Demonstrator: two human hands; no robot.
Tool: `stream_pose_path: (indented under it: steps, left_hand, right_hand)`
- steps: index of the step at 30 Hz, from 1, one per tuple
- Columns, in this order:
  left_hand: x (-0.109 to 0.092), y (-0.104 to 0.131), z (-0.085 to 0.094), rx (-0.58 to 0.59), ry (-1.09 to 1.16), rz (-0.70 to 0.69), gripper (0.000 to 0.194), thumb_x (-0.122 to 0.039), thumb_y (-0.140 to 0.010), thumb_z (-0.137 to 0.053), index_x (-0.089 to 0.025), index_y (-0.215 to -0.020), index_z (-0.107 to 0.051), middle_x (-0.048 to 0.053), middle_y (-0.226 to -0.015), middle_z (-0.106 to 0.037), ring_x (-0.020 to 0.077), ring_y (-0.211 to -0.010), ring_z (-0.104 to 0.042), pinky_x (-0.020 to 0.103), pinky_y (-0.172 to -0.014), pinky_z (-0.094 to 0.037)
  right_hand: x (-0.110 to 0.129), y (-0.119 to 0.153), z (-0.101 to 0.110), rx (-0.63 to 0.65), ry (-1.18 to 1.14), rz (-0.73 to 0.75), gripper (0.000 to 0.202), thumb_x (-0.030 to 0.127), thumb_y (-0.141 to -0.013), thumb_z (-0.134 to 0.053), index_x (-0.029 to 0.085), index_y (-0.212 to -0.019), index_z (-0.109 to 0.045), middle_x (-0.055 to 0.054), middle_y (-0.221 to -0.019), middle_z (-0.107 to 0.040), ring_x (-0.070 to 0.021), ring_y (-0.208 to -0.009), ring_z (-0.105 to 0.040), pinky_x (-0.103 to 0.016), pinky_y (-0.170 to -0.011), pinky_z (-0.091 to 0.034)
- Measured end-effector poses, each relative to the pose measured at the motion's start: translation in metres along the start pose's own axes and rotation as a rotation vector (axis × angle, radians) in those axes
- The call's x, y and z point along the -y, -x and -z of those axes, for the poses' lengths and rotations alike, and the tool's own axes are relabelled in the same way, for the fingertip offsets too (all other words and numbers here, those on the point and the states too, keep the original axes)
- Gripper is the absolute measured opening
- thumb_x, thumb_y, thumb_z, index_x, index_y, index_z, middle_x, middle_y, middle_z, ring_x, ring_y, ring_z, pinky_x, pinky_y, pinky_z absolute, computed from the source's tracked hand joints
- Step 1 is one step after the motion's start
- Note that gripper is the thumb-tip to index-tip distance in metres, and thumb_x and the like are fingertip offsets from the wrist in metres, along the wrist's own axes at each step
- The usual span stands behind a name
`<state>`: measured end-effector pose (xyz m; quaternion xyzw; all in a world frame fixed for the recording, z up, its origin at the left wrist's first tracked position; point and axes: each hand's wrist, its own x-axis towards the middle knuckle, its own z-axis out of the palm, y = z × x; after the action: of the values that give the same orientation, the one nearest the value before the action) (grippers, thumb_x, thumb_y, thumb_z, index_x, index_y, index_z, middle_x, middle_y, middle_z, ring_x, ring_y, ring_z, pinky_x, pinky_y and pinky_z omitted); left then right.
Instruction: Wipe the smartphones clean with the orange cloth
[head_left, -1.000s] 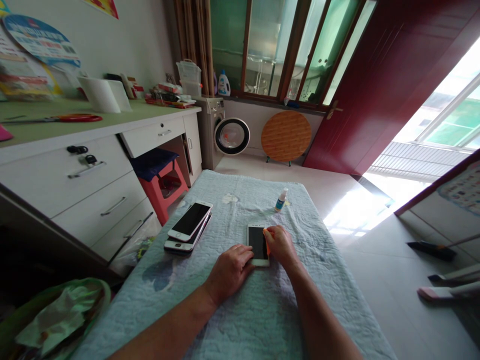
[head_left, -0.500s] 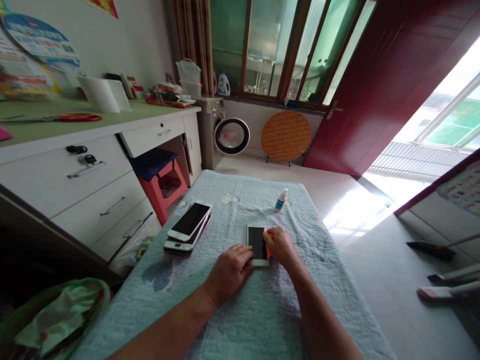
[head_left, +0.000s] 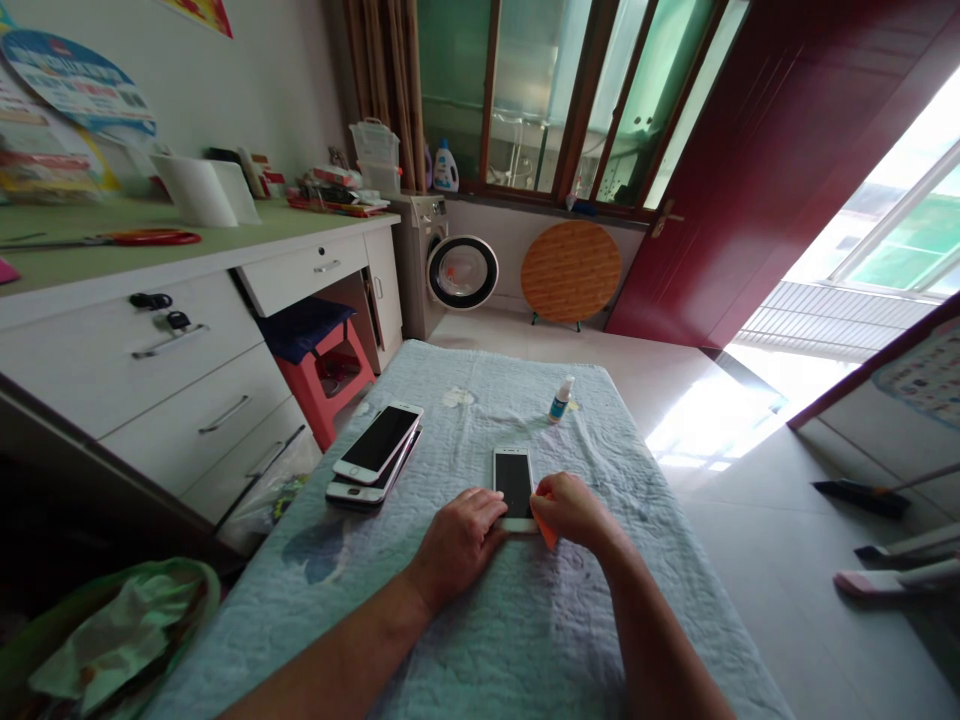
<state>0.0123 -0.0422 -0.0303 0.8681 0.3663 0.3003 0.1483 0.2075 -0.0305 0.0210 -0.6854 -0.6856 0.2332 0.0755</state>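
Observation:
A white smartphone (head_left: 514, 486) with a dark screen lies face up on the pale blue quilted cover (head_left: 465, 620). My left hand (head_left: 466, 532) grips its lower left edge, thumb at the bottom corner. At the phone's lower right edge, my right hand (head_left: 571, 510) pinches an orange cloth (head_left: 545, 528), which hangs partly out below the fingers. Beyond the hands stands a small spray bottle (head_left: 560, 400) with a blue label. To the left, another white smartphone (head_left: 381, 440) rests at a slant on top of a stack of phones (head_left: 358, 492).
On the left is a white desk (head_left: 180, 330) holding a paper roll (head_left: 196, 190) and red-handled scissors (head_left: 154, 238). A red stool (head_left: 322, 395) stands beneath it. A lined bin (head_left: 120, 640) sits at the lower left. Behind are a washing machine (head_left: 421, 230) with its door open and a folded round table (head_left: 571, 272).
My right hand has slid down along the phone's right edge toward its bottom corner with the orange cloth. My left hand keeps its place on the phone.

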Motion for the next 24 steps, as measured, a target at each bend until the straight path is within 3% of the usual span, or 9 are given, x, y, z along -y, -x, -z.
stream_pose_path:
  steps: [7, 17, 21, 24]
  left_hand:
    - [-0.003, -0.001, 0.003, 0.014, -0.026, 0.013, 0.018, -0.020, -0.087, -0.060, -0.019, -0.104, -0.065, 0.009, -0.112, -0.068, 0.0245, -0.105, -0.063, 0.043, -0.094, -0.052]
    - [0.000, 0.000, 0.000, -0.011, -0.001, 0.021, 0.020, -0.020, -0.087, -0.059, -0.017, -0.105, -0.065, 0.009, -0.112, -0.067, 0.0250, -0.104, -0.061, 0.042, -0.093, -0.052]
    - [0.000, -0.001, 0.003, 0.013, 0.047, 0.040, 0.020, -0.022, -0.088, -0.057, -0.018, -0.106, -0.065, 0.008, -0.112, -0.066, 0.0234, -0.105, -0.061, 0.040, -0.095, -0.051]
    - [0.001, -0.001, 0.006, 0.048, 0.076, 0.045, 0.026, -0.017, -0.085, -0.058, -0.019, -0.110, -0.065, 0.008, -0.116, -0.065, 0.0227, -0.109, -0.059, 0.039, -0.098, -0.049]
  right_hand:
    - [-0.007, 0.009, 0.013, 0.243, -0.063, 0.087, 0.023, 0.020, -0.070, -0.050, 0.014, -0.064, -0.071, -0.001, -0.057, -0.061, -0.0101, -0.053, -0.045, -0.023, -0.051, -0.027]
    - [0.004, 0.015, 0.009, 0.166, -0.209, 0.207, 0.016, 0.028, -0.078, -0.057, 0.018, -0.077, -0.070, 0.001, -0.067, -0.063, -0.0106, -0.062, -0.053, -0.020, -0.055, -0.033]
    - [0.011, 0.015, -0.004, 0.099, -0.105, 0.359, 0.010, 0.019, -0.077, -0.058, 0.018, -0.080, -0.068, 0.000, -0.078, -0.060, -0.0095, -0.067, -0.051, -0.019, -0.061, -0.033]
    - [0.013, 0.017, -0.010, 0.104, -0.022, 0.352, 0.011, 0.017, -0.080, -0.057, 0.019, -0.081, -0.068, 0.000, -0.082, -0.055, -0.0081, -0.063, -0.047, -0.020, -0.060, -0.031]
